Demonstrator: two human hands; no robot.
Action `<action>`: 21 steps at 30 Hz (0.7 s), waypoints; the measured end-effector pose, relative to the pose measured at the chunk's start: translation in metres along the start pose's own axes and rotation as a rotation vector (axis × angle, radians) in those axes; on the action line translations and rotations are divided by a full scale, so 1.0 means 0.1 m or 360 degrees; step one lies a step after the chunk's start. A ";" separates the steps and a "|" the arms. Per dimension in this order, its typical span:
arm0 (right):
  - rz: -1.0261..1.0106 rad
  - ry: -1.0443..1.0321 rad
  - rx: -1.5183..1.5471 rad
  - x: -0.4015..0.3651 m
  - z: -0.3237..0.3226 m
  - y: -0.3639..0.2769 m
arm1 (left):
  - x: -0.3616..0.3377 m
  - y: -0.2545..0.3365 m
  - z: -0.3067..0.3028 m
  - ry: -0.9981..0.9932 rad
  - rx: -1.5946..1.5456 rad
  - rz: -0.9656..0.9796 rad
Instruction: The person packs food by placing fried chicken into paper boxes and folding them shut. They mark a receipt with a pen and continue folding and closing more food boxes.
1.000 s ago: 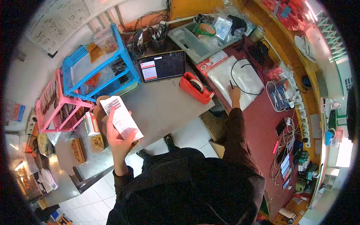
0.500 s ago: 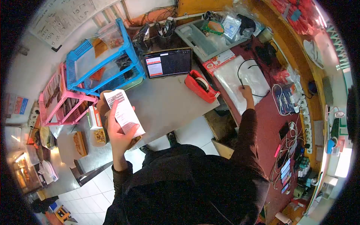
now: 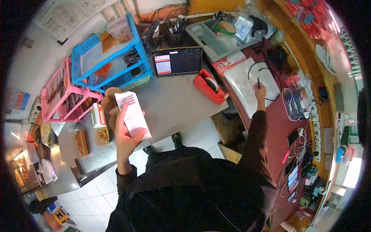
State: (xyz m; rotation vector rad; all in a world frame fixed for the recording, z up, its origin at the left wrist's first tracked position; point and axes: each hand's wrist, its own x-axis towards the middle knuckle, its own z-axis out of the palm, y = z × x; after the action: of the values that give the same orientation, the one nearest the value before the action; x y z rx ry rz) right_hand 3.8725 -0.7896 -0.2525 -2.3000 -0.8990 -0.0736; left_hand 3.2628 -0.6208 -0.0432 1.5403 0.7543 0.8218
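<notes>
My left hand (image 3: 126, 133) holds a long white printed receipt (image 3: 133, 114), thumb and fingers pressed on it, above the grey metal table (image 3: 166, 92). On the right, my right hand (image 3: 260, 92) is closed on a dark pen (image 3: 258, 82). It is over clear plastic bags (image 3: 241, 83) lying on the red table top. A black cable (image 3: 251, 69) curves across the bags close to that hand. A tablet (image 3: 177, 62) with a lit screen stands at the back, beside a red tape dispenser (image 3: 210, 87).
Blue (image 3: 112, 83) and pink (image 3: 67, 100) racks stand on the left, near food boxes (image 3: 102, 136). A grey tray (image 3: 216, 42) holding plastic packets is at the back. Phones (image 3: 293, 178) and tangled white cables lie at the right edge.
The view has shifted slightly. My left hand and the receipt tilt a little differently. My right hand still has the pen, which now points more upright, away from the cable.
</notes>
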 end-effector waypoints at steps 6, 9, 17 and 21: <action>-0.0199 0.0043 -0.0290 -0.17 -0.02 -0.25 | -0.04 0.00 0.02 0.0047 -0.0002 0.0017; -0.0373 -0.0099 -0.0551 -0.27 -0.09 -0.35 | -0.06 -0.02 0.02 0.0052 -0.0045 -0.0002; -0.0064 0.0288 -0.0913 0.24 -0.47 -0.32 | -0.11 0.05 -0.01 0.0073 -0.0017 0.0032; -0.0420 0.1081 -0.0659 0.30 -1.78 -0.99 | -0.22 0.14 -0.02 0.0043 0.0016 0.0110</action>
State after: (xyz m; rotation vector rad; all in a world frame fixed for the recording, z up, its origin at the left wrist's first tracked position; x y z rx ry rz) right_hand 3.8654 -0.8240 -0.0497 -2.2403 -0.8574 -1.1719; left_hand 3.2494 -0.6403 -0.0314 1.5743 0.7289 0.8929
